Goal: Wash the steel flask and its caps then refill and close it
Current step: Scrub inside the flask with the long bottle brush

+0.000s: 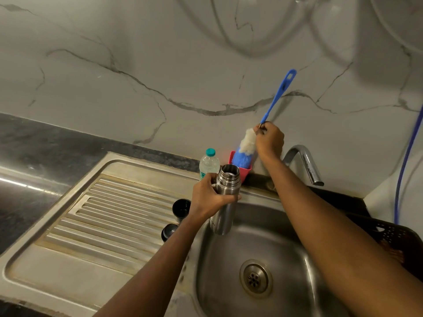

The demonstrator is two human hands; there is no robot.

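left hand (207, 197) wrapped around the upper body of the steel flask (225, 199), fingers closed on it just below the threaded neck. flask upright, mouth uncapped, held above the back-left edge of the sink basin (283, 243). right hand (270, 140) raised at the marble wall (160, 65), fingers pinched on the thin blue handle of a bottle brush (278, 96) just above its white-and-blue bristle head. bristle end sits in a red holder (245, 171) at the back ledge; handle tilts up and to the right against the wall. hands well apart.

two dark caps on the ribbed draining board (109, 207): one (181, 208) open side up, the other (169, 231) nearer the camera, partly hidden by the left forearm. clear plastic bottle (208, 163) with a teal cap stands behind the flask, beside the red holder. chrome tap (304, 162) arches over the basin's back right. dark perforated basket (389, 236) at the right rim. blue hose (409, 156) hangs down the wall on the far right.
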